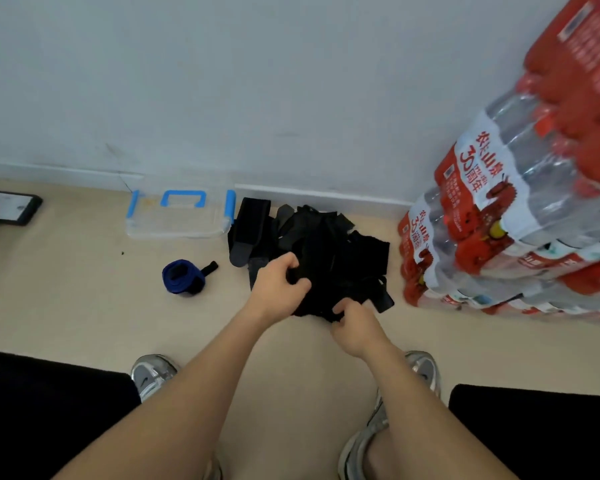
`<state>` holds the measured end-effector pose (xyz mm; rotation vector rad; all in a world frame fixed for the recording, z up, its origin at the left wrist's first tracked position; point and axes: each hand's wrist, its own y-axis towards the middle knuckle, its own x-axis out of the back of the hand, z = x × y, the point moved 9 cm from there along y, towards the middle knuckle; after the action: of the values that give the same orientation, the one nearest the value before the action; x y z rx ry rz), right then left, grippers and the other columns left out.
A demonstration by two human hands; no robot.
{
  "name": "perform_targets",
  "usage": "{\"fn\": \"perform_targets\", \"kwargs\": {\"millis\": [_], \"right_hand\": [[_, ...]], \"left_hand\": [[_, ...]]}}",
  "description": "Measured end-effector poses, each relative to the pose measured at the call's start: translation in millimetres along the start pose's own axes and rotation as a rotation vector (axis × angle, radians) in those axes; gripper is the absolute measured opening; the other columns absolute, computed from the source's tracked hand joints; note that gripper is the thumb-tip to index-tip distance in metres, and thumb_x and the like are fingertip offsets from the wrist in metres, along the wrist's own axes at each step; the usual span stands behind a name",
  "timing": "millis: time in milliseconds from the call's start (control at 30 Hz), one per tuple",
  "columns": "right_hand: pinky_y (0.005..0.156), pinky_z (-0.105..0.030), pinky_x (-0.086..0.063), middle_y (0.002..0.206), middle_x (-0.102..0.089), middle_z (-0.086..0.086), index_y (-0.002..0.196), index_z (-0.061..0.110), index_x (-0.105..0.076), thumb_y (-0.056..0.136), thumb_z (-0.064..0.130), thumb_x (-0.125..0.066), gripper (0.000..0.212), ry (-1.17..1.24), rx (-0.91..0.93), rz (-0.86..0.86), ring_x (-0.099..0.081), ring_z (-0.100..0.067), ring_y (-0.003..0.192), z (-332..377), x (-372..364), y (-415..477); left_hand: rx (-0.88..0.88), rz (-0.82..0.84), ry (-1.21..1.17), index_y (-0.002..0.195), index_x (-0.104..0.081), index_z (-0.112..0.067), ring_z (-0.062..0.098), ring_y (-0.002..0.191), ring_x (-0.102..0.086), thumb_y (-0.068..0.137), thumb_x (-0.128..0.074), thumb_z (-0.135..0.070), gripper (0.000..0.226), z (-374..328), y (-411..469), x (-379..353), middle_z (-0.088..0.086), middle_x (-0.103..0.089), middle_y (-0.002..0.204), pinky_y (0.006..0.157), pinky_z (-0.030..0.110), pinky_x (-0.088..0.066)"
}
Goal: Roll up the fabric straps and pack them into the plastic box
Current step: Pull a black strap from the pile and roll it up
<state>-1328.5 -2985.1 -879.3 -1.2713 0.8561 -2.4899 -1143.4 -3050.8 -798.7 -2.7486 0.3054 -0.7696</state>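
Black straps (329,251) heaped, axis untellable, left hand (278,285) and right hand (355,329) fingers curled gripping them

A stack of shrink-wrapped water bottle packs (499,220), red and white with clear bottles showing, stands against the right side of the room. To its left a plain pale wall (257,81) runs across the far side, faintly scuffed low down. A white skirting board (319,195) lines the wall's foot, with a crack well left of the stack. The floor (66,299) in front of the stack is smooth and beige under soft, even light. Far left of the stack, a flat black-edged base (14,209) lies on the floor.
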Motion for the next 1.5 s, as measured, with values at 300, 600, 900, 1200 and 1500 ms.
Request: {"fn": "perform_targets", "kwargs": {"millis": [300, 600, 900, 1200, 1500], "right_hand": [[0.094, -0.04, -0.058, 0.139, -0.036, 0.004, 0.154, 0.051, -0.035, 0.087, 0.043, -0.085, 0.085, 0.26, 0.341, -0.343, -0.058, -0.022, 0.114, 84, 81, -47], [0.069, -0.026, -0.057, 0.098, -0.081, -0.001, 0.128, 0.029, -0.058, 0.102, 0.008, -0.064, 0.035, 0.393, 0.285, -0.077, -0.078, -0.017, 0.087, 119, 106, -69], [0.062, -0.027, -0.05, 0.081, -0.074, 0.003, 0.084, 0.026, -0.077, 0.086, 0.02, -0.079, 0.007, -0.006, 0.283, 0.038, -0.068, -0.013, 0.075, 127, 104, -82], [0.084, -0.035, -0.063, 0.101, -0.084, -0.009, 0.103, 0.018, -0.086, 0.093, 0.027, -0.085, 0.014, 0.473, 0.235, 0.251, -0.082, -0.027, 0.096, 89, 88, -95], [0.065, -0.034, -0.063, 0.105, -0.08, -0.023, 0.122, 0.006, -0.078, 0.102, -0.003, -0.064, 0.026, 0.666, 0.171, 0.434, -0.081, -0.033, 0.091, 67, 74, -91]], "left_hand": [[-0.04, 0.237, -0.522, 0.087, -0.073, -0.022, 0.021, 0.082, -0.074, 0.076, -0.069, -0.023, 0.011, -89, -27, 50, 0.005, -0.073, 0.087, 0.066, 0.032, -0.058], [0.091, -0.156, -0.691, 0.115, -0.053, -0.033, 0.019, 0.084, -0.074, 0.085, -0.08, -0.054, 0.045, -31, -52, 95, 0.008, -0.07, 0.11, 0.071, 0.042, -0.065], [-0.128, 0.201, -0.102, 0.124, -0.068, -0.051, 0.011, 0.128, -0.059, 0.069, -0.092, -0.068, 0.062, -50, -75, 58, -0.004, -0.056, 0.138, 0.11, 0.038, -0.051], [-0.104, -0.005, 0.083, 0.092, -0.078, -0.027, 0.004, 0.079, -0.071, 0.107, -0.067, -0.033, 0.019, -33, -71, 81, -0.008, -0.076, 0.081, 0.075, 0.032, -0.054], [0.07, 0.058, 0.061, 0.104, -0.074, -0.031, 0.017, 0.098, -0.072, 0.111, -0.057, -0.016, 0.024, 16, -69, 82, -0.001, -0.076, 0.102, 0.079, 0.028, -0.053]]}}
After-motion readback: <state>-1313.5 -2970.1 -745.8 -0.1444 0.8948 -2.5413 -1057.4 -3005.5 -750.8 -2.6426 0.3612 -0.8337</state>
